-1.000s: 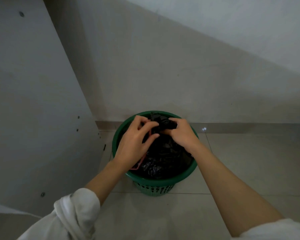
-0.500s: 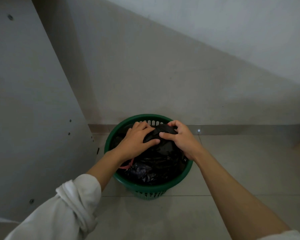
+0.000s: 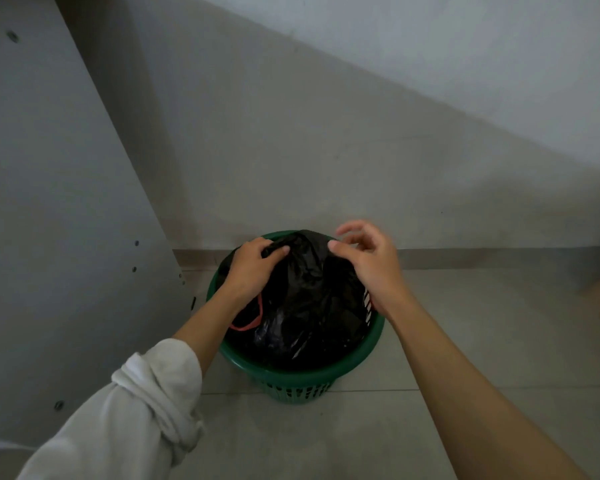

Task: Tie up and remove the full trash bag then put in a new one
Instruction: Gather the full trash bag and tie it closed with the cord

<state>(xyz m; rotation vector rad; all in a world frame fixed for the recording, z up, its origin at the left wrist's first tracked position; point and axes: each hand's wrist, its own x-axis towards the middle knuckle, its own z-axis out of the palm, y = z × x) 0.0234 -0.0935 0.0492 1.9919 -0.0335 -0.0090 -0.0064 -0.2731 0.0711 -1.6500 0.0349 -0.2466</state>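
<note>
Left hand grips the bunched neck of the black trash bag, fingers curled over the gathered plastic and thumb laid across it. The right hand hangs just beside the neck with fingers loosely curled and apart, holding nothing, its thumb tip at the plastic's edge. The bag sits inside the green bin with its top pulled up above the rim, and a red drawstring loops out slack below the left wrist. I judge the tying unfinished: no knot shows, though the left hand hides the spot where one would be. With only one hand holding, the gather could slip open and spill. The thin plastic could also tear if the bag is hauled up by the neck while its bulk drags on the bin's wall, and the bin may lift along with it. The bin stands on the tiled floor close against the wall, with a grey panel near its left, leaving little room on that side to swing the bag out. A rolled white sleeve covers the left forearm. No new bag is in view.
</note>
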